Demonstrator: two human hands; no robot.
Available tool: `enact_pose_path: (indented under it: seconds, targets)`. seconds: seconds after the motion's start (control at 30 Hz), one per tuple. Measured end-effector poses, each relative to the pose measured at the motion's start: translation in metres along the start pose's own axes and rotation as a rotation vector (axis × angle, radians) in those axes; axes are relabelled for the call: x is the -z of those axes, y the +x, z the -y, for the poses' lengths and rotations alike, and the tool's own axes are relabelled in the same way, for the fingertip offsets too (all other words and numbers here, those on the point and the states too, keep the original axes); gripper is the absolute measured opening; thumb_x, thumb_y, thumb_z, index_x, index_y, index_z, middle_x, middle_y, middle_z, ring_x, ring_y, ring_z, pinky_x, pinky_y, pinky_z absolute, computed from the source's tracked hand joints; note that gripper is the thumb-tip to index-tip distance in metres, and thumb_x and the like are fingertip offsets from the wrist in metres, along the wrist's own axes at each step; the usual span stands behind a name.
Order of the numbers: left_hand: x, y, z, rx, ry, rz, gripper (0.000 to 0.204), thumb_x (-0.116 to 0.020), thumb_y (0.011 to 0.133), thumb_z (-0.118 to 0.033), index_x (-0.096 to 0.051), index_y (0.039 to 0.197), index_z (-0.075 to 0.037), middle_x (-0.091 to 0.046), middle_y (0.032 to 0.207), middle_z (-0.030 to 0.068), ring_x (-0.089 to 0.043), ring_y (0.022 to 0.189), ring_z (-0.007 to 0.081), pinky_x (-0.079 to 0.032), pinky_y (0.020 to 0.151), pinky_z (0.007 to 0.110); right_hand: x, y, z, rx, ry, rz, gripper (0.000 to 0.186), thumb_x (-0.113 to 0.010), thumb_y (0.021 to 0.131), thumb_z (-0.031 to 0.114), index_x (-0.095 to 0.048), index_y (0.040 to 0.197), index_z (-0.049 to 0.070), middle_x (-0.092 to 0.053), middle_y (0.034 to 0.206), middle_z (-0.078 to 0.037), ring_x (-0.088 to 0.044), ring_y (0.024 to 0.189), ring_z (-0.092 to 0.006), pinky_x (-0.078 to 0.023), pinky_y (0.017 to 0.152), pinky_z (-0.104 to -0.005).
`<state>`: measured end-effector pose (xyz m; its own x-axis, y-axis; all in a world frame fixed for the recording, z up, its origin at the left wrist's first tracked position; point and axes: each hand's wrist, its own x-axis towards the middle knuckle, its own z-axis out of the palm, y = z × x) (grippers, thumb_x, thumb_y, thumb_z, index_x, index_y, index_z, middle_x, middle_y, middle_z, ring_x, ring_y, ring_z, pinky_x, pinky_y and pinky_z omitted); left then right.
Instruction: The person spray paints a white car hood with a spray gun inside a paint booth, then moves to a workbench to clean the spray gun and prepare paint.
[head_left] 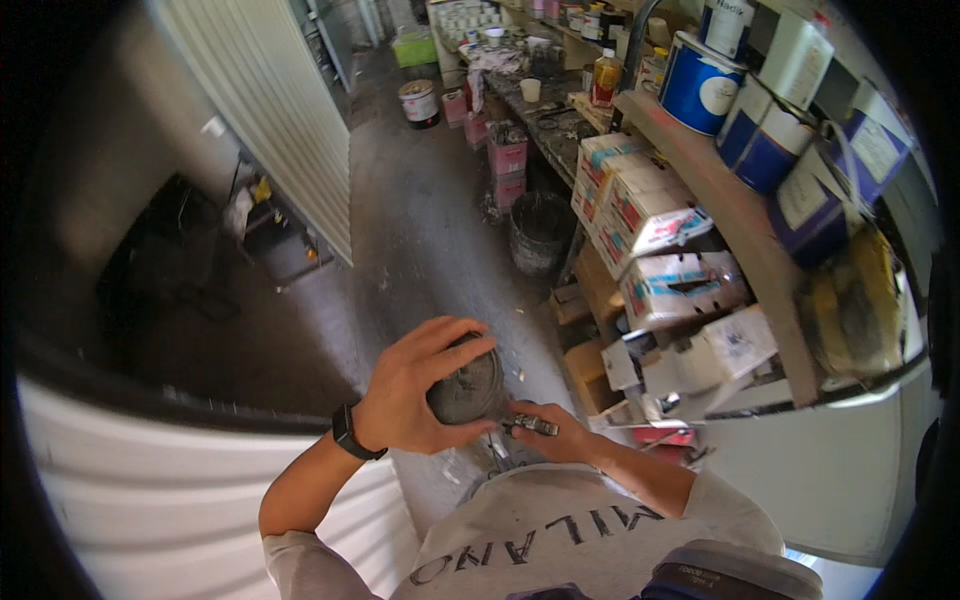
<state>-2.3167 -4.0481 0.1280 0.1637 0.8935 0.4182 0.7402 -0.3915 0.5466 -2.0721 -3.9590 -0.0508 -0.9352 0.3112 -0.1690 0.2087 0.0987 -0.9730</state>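
Left of the black bucket (538, 235), on its near side, the left hand (415, 385) clasps a dark round container (468, 384) between spread fingers and thumb; straight nearer than the bucket, a metal fitting (535, 425) sits in the curled right hand (566, 436). A slipping left thumb might let the container tilt

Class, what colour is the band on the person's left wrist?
The wristband is black; it shows best in the head view.

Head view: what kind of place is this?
Probably a paint workshop or paint store: a big blue can on the shelf, a cluttered workbench, and a grimy dark bucket on the floor suggest it.
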Motion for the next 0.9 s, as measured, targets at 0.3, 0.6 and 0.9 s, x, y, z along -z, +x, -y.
enact_pose_path:
  seconds: [0.3,0.6,0.9]
  targets:
    - [0.07,0.167,0.337,0.188,0.148,-0.298,0.069,-0.089,0.066,-0.019,-0.063,0.127,0.002,-0.063,0.127,0.0206,-0.062,0.115,0.0383,-0.05,0.099,0.043,0.125,0.363,-0.001,0.054,-0.198,-0.409,0.061,-0.065,0.098,0.02,-0.043,0.154,0.016,-0.069,0.12,-0.025,-0.074,0.084,-0.0321,-0.057,0.076,-0.0411]
    - [0.148,0.354,0.601,0.227,0.134,-0.588,0.07,-0.088,0.07,-0.018,-0.06,0.13,0.003,-0.061,0.131,0.0229,-0.059,0.119,0.0398,-0.047,0.102,0.046,0.293,0.671,0.004,0.288,-0.425,-0.751,0.061,-0.071,0.092,0.016,-0.051,0.149,0.016,-0.07,0.1,-0.026,-0.07,0.086,-0.0439,-0.056,0.072,-0.0453]
    - [0.202,0.597,0.847,0.335,-1.061,-0.457,0.046,-0.05,0.105,-0.028,-0.057,0.137,0.004,-0.065,0.13,0.0138,-0.062,0.12,0.0234,-0.046,0.103,0.033,0.454,0.877,0.017,0.045,-0.319,-1.097,0.054,-0.071,0.092,0.013,-0.054,0.143,0.003,-0.072,0.105,-0.026,-0.074,0.092,-0.0372,-0.057,0.078,-0.0385]
